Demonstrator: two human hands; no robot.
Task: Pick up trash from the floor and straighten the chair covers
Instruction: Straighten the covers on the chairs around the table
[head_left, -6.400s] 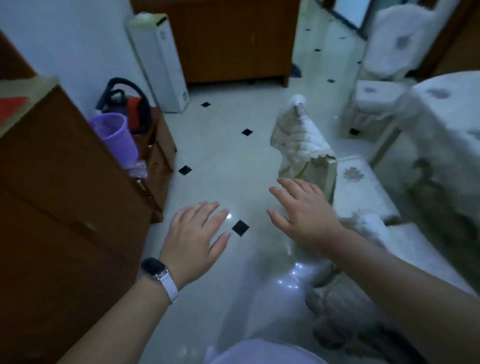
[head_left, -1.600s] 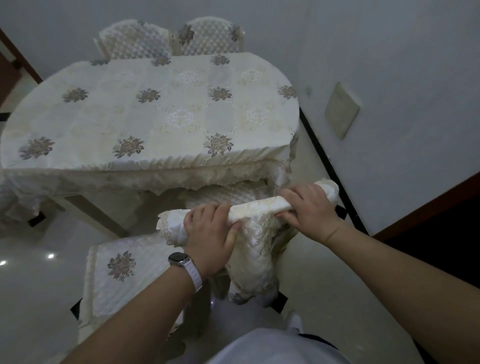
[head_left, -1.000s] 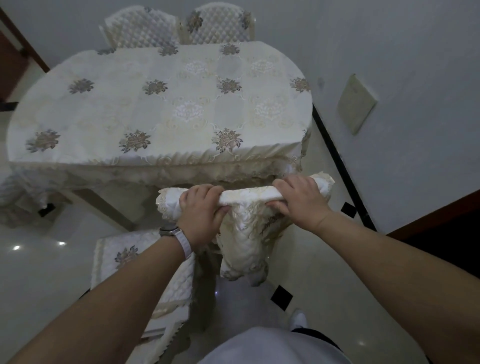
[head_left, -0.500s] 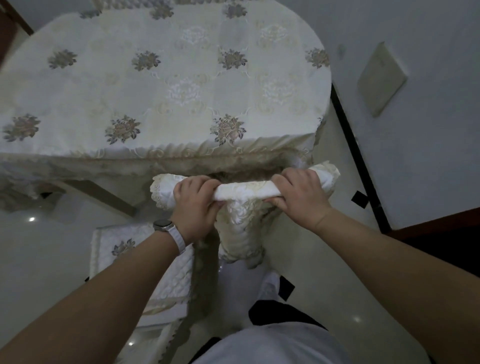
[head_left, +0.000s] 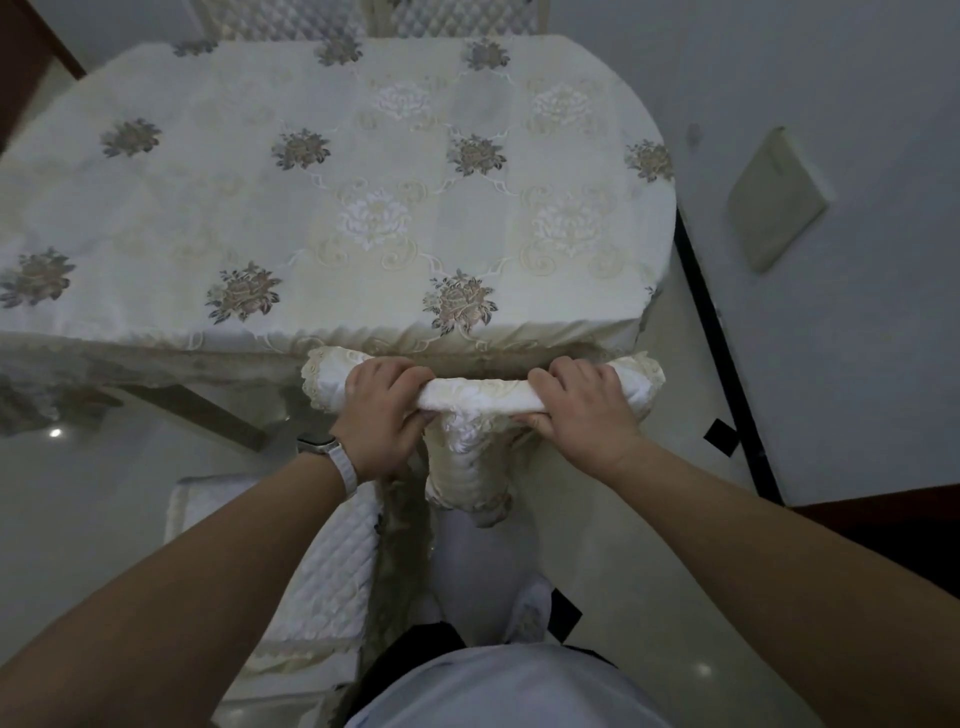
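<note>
Head view: both hands grasp the chair cover.
The left hand (head_left: 383, 415) and right hand (head_left: 583, 410) curl around the chair cover (head_left: 480, 400) bunched on the chair top, against the table (head_left: 332, 208) edge.

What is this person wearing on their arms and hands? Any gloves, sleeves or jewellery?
Both forearms are bare as far as the picture shows; no sleeves come into view. The left hand and right hand wear no gloves, and I see no rings on the fingers. The only item is a watch on the left wrist, with a white band and a dark rectangular case.
</note>
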